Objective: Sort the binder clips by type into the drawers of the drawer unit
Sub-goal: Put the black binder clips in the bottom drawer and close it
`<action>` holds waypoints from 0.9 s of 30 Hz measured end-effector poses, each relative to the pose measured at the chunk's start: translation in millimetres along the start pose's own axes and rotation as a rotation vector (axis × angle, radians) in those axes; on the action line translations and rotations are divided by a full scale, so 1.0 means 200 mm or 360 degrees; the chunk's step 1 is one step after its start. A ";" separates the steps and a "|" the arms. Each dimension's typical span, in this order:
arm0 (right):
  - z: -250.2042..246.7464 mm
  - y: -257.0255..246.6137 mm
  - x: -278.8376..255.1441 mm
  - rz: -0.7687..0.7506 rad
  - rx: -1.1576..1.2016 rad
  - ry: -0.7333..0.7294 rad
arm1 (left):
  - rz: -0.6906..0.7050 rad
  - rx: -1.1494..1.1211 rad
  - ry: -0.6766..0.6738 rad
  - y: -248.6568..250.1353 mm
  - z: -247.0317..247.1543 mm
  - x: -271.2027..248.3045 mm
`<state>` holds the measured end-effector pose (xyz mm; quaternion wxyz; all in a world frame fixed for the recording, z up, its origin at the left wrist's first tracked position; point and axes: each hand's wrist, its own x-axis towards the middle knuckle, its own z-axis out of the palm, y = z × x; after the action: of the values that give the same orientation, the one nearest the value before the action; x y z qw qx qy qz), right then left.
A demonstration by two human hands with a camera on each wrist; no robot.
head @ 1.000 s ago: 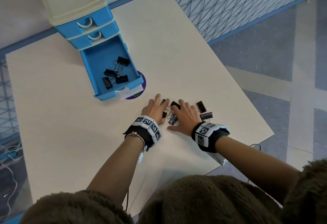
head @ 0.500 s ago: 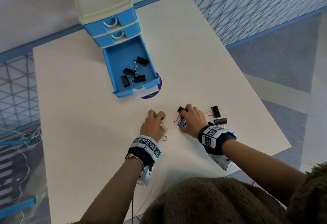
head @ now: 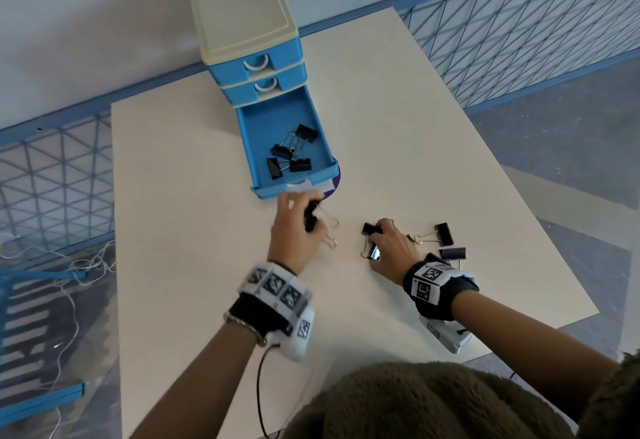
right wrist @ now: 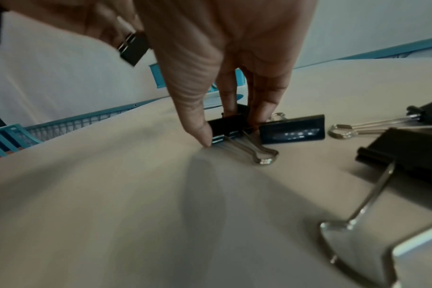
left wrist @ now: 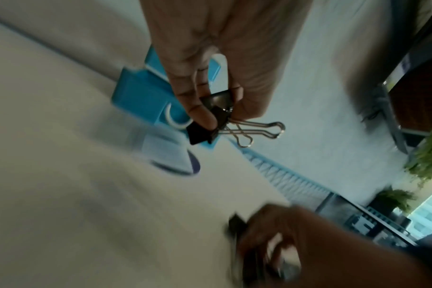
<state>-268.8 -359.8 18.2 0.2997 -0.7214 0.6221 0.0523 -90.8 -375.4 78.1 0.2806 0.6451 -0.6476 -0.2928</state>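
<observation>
Head view: the left hand (head: 294, 230) is raised off the table (head: 194, 230), just short of the front lip of the open bottom drawer (head: 277, 119), which projects toward six o'clock from the drawer unit (head: 242, 22). Left wrist view confirms the grasp: thumb and fingers (left wrist: 202, 115) pinch two small black binder clips (left wrist: 210, 120) together, wire handles splayed toward three o'clock. The two upper drawers are closed. Four black clips (head: 289, 152) lie loose in the open drawer, gathered toward its front half. The right hand (head: 391, 248) is down on the table at four o'clock from the drawer front. Right wrist view: thumb and two fingers are clamped on a small black clip (right wrist: 228, 124) resting on the table, with a wider clip (right wrist: 292, 129) touching it at three o'clock. Remaining clips lie on the table at three o'clock of the right hand, among them one (head: 444, 233) with handles pointing to nine o'clock and another (head: 453, 253) just below it; how many sit under the hand cannot be told. A purple disc (head: 337, 178) shows from under the drawer's front corner.
</observation>
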 end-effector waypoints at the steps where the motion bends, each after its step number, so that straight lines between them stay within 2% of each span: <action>1: 0.00 0.00 0.00 -0.0005 0.0018 0.0007 | 0.0000 0.0022 0.0062 0.03 -0.05 0.07; 5: 0.00 0.00 -0.03 0.0030 0.0093 0.0025 | -0.0098 0.0116 0.0233 0.11 -0.18 0.36; 8: -0.01 0.01 -0.05 0.0036 0.0149 0.0047 | -0.0175 0.0256 0.0246 0.10 -0.21 0.52; 11: -0.03 0.01 -0.08 0.0007 0.0255 0.0103 | -0.0159 0.0288 0.0217 0.04 -0.19 0.56; 13: -0.06 0.01 -0.10 -0.0031 0.0328 0.0160 | -0.0112 0.0217 0.0239 -0.01 -0.17 0.52; 19: -0.23 -0.05 -0.08 -0.0198 0.0512 0.0360 | 0.0259 0.0013 0.0396 -0.11 -0.10 0.19; 24: -0.48 -0.26 0.10 -0.0480 0.0533 0.0574 | 0.0021 -0.0025 0.0208 -0.23 -0.02 -0.09; 27: -0.60 -0.42 0.29 -0.0539 0.0504 0.0576 | -0.0085 0.0031 0.0055 -0.29 0.01 -0.19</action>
<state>-214.7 -465.7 121.5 0.2973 -0.7568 0.5366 -0.2256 -53.4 -336.3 34.6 0.2775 0.6699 -0.6280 -0.2825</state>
